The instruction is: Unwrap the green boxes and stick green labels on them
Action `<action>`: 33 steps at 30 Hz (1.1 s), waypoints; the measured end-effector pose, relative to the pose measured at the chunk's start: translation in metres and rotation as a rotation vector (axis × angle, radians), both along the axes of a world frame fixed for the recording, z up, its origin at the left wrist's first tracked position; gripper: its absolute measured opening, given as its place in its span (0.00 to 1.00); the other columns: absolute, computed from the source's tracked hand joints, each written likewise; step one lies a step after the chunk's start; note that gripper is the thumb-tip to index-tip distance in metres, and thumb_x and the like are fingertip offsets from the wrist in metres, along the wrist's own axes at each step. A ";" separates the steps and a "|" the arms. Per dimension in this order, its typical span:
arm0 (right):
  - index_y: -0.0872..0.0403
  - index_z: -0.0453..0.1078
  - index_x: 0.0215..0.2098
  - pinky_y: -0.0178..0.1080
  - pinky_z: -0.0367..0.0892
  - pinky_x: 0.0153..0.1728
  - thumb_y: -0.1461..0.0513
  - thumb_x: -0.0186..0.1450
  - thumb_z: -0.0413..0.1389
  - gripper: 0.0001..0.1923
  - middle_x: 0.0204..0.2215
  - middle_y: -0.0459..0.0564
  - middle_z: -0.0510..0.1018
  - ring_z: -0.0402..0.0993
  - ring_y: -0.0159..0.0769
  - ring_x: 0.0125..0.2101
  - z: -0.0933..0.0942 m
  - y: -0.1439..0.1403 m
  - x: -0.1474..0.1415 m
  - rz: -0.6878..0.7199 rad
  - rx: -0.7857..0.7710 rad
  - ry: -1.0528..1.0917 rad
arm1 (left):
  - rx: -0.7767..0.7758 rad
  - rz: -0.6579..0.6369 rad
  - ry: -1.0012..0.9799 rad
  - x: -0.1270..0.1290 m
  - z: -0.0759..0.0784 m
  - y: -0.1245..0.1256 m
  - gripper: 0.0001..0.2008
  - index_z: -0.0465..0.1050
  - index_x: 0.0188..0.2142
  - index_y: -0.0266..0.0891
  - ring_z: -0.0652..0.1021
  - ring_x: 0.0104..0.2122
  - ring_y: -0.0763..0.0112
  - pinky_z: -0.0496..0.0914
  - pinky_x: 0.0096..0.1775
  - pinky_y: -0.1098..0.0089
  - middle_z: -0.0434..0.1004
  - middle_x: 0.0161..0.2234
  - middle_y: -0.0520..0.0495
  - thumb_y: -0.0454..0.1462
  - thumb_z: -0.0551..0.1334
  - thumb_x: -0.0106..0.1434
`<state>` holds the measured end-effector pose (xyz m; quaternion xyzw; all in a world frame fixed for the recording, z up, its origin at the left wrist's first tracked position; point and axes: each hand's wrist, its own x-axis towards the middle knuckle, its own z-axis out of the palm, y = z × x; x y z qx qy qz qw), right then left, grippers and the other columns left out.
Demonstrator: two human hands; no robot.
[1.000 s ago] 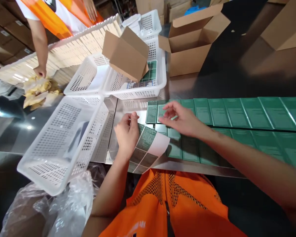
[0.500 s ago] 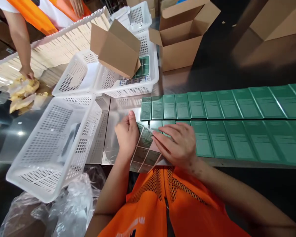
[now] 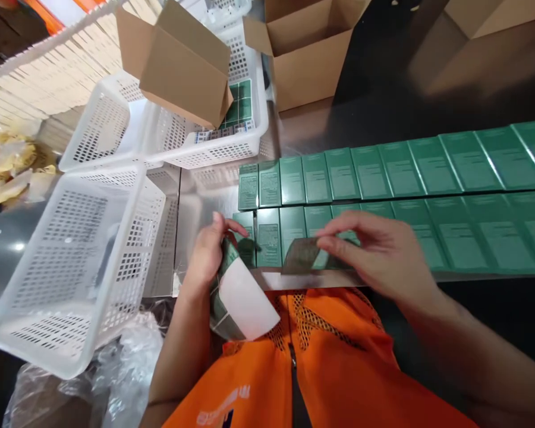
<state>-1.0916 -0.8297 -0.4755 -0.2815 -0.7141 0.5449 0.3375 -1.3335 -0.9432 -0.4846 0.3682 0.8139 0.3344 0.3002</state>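
My left hand (image 3: 205, 255) grips a sheet of green stickers (image 3: 248, 304) at the table's near edge. Part of the sheet shows bare white backing, and it curls over toward my vest. Pinched between the thumb and fingers of my right hand (image 3: 381, 255) is a loose green sticker (image 3: 301, 255), off the sheet and slightly blurred. It hangs over the near row of green boxes (image 3: 268, 238), partly covering them; whether it touches one I cannot tell. Behind lies a second row of green boxes (image 3: 293, 180), with small print on their upper faces.
White perforated baskets (image 3: 89, 351) stand at left; one behind holds a tilted cardboard box (image 3: 185, 74) and more green sticker sheets (image 3: 241, 107). An open carton (image 3: 310, 77) sits at the back. Yellowish bundles (image 3: 9, 166) lie far left. Clear plastic bags (image 3: 125, 362) are below the table edge.
My right hand has moved right, away from the sheet, with a sticker pulled off it. White backing now shows on the sheet. The view has shifted, and a co-worker's hand has left the picture.
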 end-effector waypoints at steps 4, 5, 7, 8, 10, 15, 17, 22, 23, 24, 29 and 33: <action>0.49 0.80 0.30 0.40 0.70 0.35 0.55 0.58 0.67 0.07 0.28 0.46 0.81 0.76 0.37 0.31 -0.017 0.030 -0.010 0.022 -0.260 -0.123 | -0.016 -0.251 -0.180 0.027 -0.002 -0.004 0.18 0.81 0.36 0.42 0.72 0.25 0.70 0.63 0.29 0.70 0.76 0.25 0.51 0.51 0.60 0.66; 0.49 0.80 0.31 0.39 0.70 0.34 0.55 0.58 0.67 0.07 0.28 0.46 0.81 0.76 0.36 0.30 -0.021 0.033 -0.014 0.043 -0.290 -0.122 | -0.034 -0.279 -0.164 0.033 -0.004 -0.004 0.17 0.81 0.35 0.42 0.73 0.26 0.70 0.63 0.30 0.70 0.78 0.26 0.51 0.50 0.61 0.66; 0.50 0.79 0.30 0.38 0.69 0.33 0.56 0.57 0.66 0.06 0.28 0.45 0.81 0.75 0.35 0.30 -0.028 0.033 -0.019 0.064 -0.314 -0.135 | -0.067 -0.309 -0.115 0.043 -0.007 -0.004 0.15 0.80 0.32 0.42 0.74 0.26 0.70 0.64 0.31 0.70 0.79 0.26 0.51 0.49 0.62 0.65; 0.50 0.79 0.30 0.37 0.69 0.32 0.57 0.58 0.66 0.06 0.27 0.45 0.81 0.75 0.35 0.30 -0.030 0.032 -0.022 0.068 -0.316 -0.153 | -0.080 -0.315 -0.086 0.046 -0.010 -0.004 0.15 0.79 0.30 0.42 0.74 0.25 0.70 0.63 0.30 0.70 0.78 0.24 0.52 0.49 0.62 0.65; 0.50 0.80 0.30 0.37 0.68 0.31 0.58 0.59 0.66 0.05 0.27 0.45 0.81 0.75 0.35 0.29 -0.033 0.028 -0.025 0.049 -0.274 -0.214 | -0.102 -0.327 -0.035 0.051 -0.014 -0.003 0.16 0.76 0.27 0.42 0.73 0.23 0.71 0.62 0.29 0.70 0.76 0.21 0.53 0.48 0.61 0.65; 0.49 0.81 0.31 0.38 0.67 0.33 0.61 0.62 0.66 0.02 0.28 0.45 0.79 0.73 0.34 0.28 -0.042 0.023 -0.030 -0.076 0.078 -0.388 | -0.206 -0.377 0.131 0.057 -0.019 0.003 0.17 0.71 0.24 0.42 0.72 0.23 0.69 0.59 0.29 0.69 0.74 0.20 0.52 0.45 0.59 0.67; 0.50 0.81 0.31 0.38 0.67 0.33 0.63 0.62 0.66 0.02 0.29 0.46 0.78 0.73 0.34 0.29 -0.046 0.022 -0.031 -0.103 0.156 -0.408 | -0.272 -0.406 0.211 0.059 -0.017 0.007 0.16 0.71 0.26 0.42 0.73 0.24 0.67 0.59 0.31 0.68 0.76 0.22 0.50 0.45 0.58 0.68; 0.50 0.80 0.31 0.39 0.66 0.32 0.64 0.63 0.66 0.03 0.30 0.46 0.76 0.72 0.34 0.28 -0.052 0.021 -0.031 -0.125 0.197 -0.459 | -0.424 -0.496 0.326 0.064 -0.012 0.016 0.16 0.74 0.30 0.43 0.77 0.28 0.60 0.59 0.33 0.66 0.79 0.25 0.46 0.45 0.56 0.71; 0.50 0.80 0.31 0.39 0.66 0.32 0.63 0.63 0.65 0.03 0.29 0.46 0.76 0.71 0.34 0.28 -0.052 0.021 -0.031 -0.126 0.199 -0.464 | -0.444 -0.511 0.334 0.064 -0.012 0.017 0.16 0.74 0.30 0.43 0.77 0.29 0.60 0.59 0.33 0.65 0.79 0.25 0.46 0.45 0.56 0.71; 0.50 0.80 0.31 0.39 0.66 0.32 0.63 0.63 0.65 0.03 0.30 0.46 0.76 0.71 0.35 0.28 -0.053 0.021 -0.031 -0.127 0.201 -0.466 | -0.459 -0.522 0.337 0.064 -0.012 0.018 0.16 0.75 0.31 0.43 0.78 0.29 0.59 0.59 0.33 0.65 0.80 0.25 0.45 0.45 0.56 0.71; 0.52 0.80 0.31 0.38 0.65 0.33 0.64 0.64 0.65 0.03 0.30 0.47 0.76 0.71 0.34 0.28 -0.054 0.019 -0.032 -0.133 0.222 -0.467 | -0.497 -0.542 0.338 0.064 -0.010 0.020 0.16 0.76 0.33 0.42 0.78 0.29 0.59 0.60 0.33 0.65 0.80 0.26 0.45 0.45 0.55 0.71; 0.52 0.80 0.31 0.38 0.66 0.34 0.64 0.64 0.65 0.03 0.30 0.47 0.75 0.71 0.34 0.30 -0.059 0.017 -0.032 -0.131 0.274 -0.478 | -0.516 -0.562 0.367 0.065 -0.008 0.024 0.16 0.78 0.33 0.42 0.79 0.30 0.57 0.59 0.32 0.64 0.82 0.28 0.44 0.45 0.55 0.71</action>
